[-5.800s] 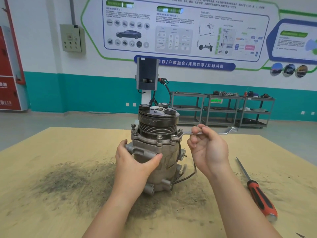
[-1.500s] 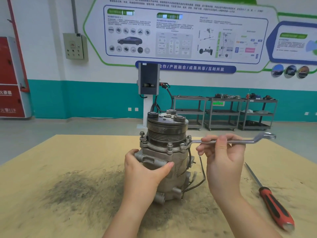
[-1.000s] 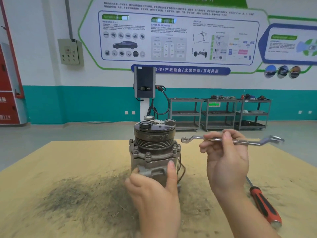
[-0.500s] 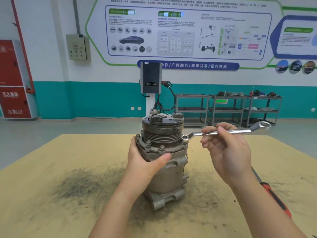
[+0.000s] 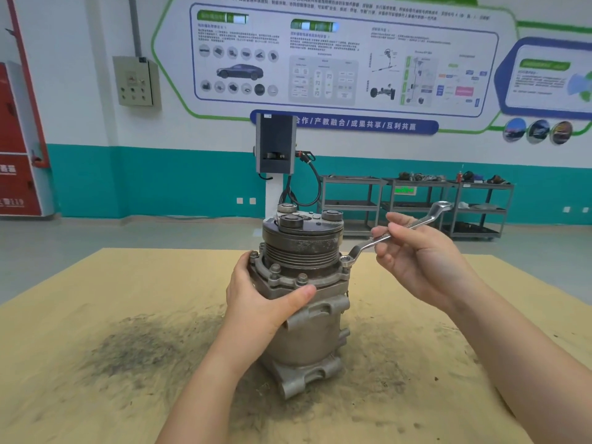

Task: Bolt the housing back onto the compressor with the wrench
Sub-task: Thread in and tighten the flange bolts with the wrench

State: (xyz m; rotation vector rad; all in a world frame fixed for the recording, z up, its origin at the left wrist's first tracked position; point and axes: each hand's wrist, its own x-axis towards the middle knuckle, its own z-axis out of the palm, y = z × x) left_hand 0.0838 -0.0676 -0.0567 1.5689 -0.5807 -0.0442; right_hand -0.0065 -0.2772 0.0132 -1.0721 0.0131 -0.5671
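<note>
Wrench now tilts up-right (right hand pinching), left hand gripping compressor.

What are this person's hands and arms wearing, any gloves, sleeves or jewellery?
Nothing that shows. The left hand and right hand are bare, with no gloves, rings, watch or bracelets. Both forearms are uncovered down to the bottom edge of the picture, so no sleeve is visible. The fingernails look short and unpainted.

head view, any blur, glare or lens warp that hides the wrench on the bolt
Head view: even indoor light, no harsh glare; the wrench ring end on the compressor flange bolt reads sharp; the wall poster text is soft; wide-angle bending shows at the edges; the forearms smear slightly at the bottom.
</note>
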